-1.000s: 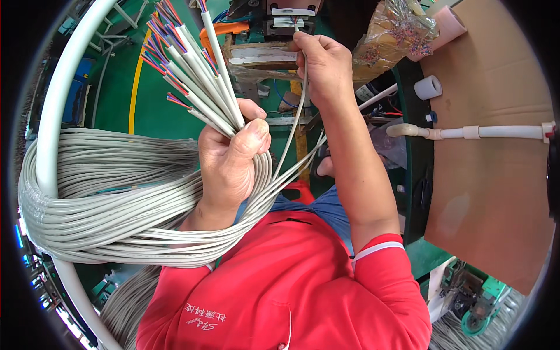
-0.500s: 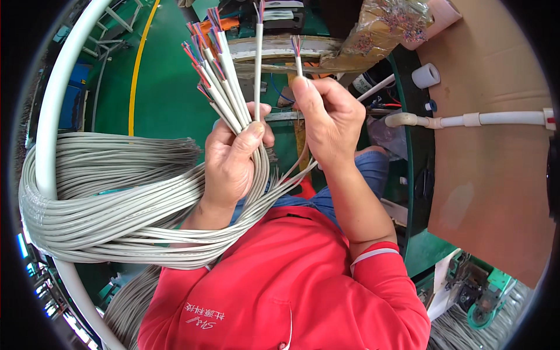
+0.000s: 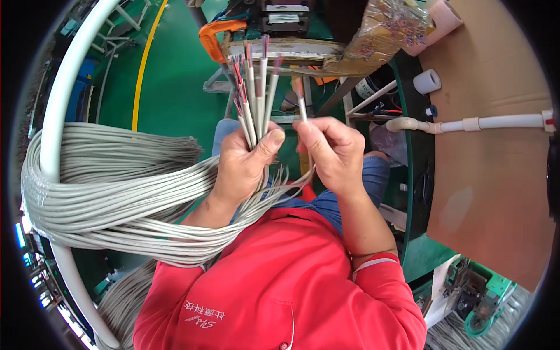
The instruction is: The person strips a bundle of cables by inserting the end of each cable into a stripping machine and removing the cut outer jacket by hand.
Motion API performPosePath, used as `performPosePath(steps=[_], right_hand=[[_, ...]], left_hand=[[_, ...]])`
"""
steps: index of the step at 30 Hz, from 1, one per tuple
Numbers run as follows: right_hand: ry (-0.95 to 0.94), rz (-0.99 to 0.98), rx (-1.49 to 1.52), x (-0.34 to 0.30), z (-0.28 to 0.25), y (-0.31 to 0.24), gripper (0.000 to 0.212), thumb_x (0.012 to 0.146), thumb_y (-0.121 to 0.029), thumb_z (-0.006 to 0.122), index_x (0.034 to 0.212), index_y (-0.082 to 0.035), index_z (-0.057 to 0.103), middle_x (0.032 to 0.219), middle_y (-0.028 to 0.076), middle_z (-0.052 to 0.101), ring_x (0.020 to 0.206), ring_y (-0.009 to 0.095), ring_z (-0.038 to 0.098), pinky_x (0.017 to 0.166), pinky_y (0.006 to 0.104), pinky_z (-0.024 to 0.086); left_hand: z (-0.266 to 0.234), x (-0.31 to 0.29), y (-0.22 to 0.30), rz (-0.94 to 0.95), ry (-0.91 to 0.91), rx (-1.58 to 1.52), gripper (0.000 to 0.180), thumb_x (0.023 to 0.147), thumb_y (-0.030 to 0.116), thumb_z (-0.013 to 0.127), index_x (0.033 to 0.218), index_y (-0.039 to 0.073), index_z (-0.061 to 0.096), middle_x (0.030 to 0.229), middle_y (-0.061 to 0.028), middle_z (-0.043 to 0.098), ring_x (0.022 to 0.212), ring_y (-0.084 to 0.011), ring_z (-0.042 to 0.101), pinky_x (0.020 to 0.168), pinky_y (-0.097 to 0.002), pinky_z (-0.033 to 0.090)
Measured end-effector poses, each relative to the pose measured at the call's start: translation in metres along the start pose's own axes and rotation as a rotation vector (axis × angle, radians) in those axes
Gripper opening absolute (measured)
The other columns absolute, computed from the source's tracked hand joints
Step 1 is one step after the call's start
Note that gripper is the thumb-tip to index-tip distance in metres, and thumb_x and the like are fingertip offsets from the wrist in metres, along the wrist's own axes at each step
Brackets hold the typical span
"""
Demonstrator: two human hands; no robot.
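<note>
My left hand (image 3: 244, 166) is closed around several grey-white cables (image 3: 258, 108), which stand upright with stripped ends fanned out in thin red, blue and purple wires. Between the thumb and fingers of my right hand (image 3: 333, 153), a single cable (image 3: 302, 108) is pinched just below its bared, blurred coloured wires. It stands a little apart, to the right of the bunch. Below both hands the cables run down and curve left into a thick coil (image 3: 116, 210) of the same cable, draped over a white pipe (image 3: 53, 134) and wrapped there in clear film.
Beyond my hands lies a wooden bench edge (image 3: 286, 48) with an orange clamp (image 3: 214, 39). A tape-covered block (image 3: 379, 41) bears coloured wire scraps. To the right are a dark green shelf (image 3: 415, 169), a horizontal white pipe (image 3: 484, 123), a white roll (image 3: 427, 81) and a brown board (image 3: 496, 192).
My right hand has come down with its cable, whose tip is now lower. My left hand has shifted slightly right with the bunch, now more upright and more spread out.
</note>
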State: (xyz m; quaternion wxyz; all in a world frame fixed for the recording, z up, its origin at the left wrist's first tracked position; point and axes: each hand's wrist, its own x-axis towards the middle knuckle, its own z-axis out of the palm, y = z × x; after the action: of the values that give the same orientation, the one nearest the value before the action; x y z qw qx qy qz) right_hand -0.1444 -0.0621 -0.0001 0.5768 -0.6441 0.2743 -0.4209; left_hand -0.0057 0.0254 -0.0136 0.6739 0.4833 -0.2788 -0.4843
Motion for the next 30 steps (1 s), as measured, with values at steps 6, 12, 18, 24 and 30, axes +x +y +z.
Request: performPosePath(steps=[6,12,18,24,30], right_hand=[[-0.117,-0.133,-0.267,-0.009,-0.001,-0.002,0.009,0.08,-0.008,0.071,0.08,0.0,0.069,0.062,0.007,0.062,0.051,0.011,0.056,0.048,0.0243,0.043],[-0.188,-0.091,-0.237,-0.01,-0.004,-0.009,0.01,0.08,-0.007,0.07,0.074,-0.001,0.066,0.062,0.005,0.063,0.05,0.009,0.056,0.047,0.0236,0.043],[-0.231,-0.044,-0.19,-0.012,-0.007,-0.009,0.012,0.081,-0.007,0.07,0.072,0.0,0.065,0.061,0.005,0.063,0.051,0.007,0.056,0.048,0.023,0.043],[-0.126,-0.02,-0.056,-0.023,0.013,0.007,0.012,0.083,-0.002,0.069,0.072,-0.001,0.063,0.058,0.0,0.058,0.051,0.003,0.049,0.045,0.0198,0.036],[-0.174,0.027,-0.082,-0.019,0.015,0.001,0.014,0.083,-0.008,0.069,0.072,0.0,0.064,0.058,0.005,0.062,0.051,0.008,0.058,0.048,0.0236,0.044]], left_hand=[[-0.001,0.006,0.012,0.045,-0.022,-0.003,0.017,0.088,0.015,0.069,0.094,-0.001,0.067,0.073,0.0031,0.058,0.064,-0.0026,0.048,0.055,-0.0185,0.037],[-0.004,0.004,0.019,-0.012,-0.054,-0.024,0.014,0.086,0.008,0.07,0.095,-0.002,0.066,0.079,-0.0011,0.063,0.07,-0.0051,0.055,0.061,-0.0196,0.043],[-0.001,0.002,0.018,-0.047,-0.048,-0.095,0.01,0.084,0.003,0.07,0.092,-0.002,0.066,0.083,-0.0045,0.064,0.071,-0.0072,0.057,0.062,-0.0215,0.044],[0.009,0.001,0.004,0.05,-0.039,-0.382,0.006,0.083,0.0,0.066,0.086,0.002,0.06,0.073,-0.0018,0.057,0.065,-0.0075,0.053,0.059,-0.0221,0.043],[0.011,0.004,0.003,0.087,0.039,-0.404,0.007,0.081,0.0,0.063,0.085,0.003,0.058,0.074,-0.0025,0.056,0.06,-0.0073,0.049,0.053,-0.0215,0.04]])
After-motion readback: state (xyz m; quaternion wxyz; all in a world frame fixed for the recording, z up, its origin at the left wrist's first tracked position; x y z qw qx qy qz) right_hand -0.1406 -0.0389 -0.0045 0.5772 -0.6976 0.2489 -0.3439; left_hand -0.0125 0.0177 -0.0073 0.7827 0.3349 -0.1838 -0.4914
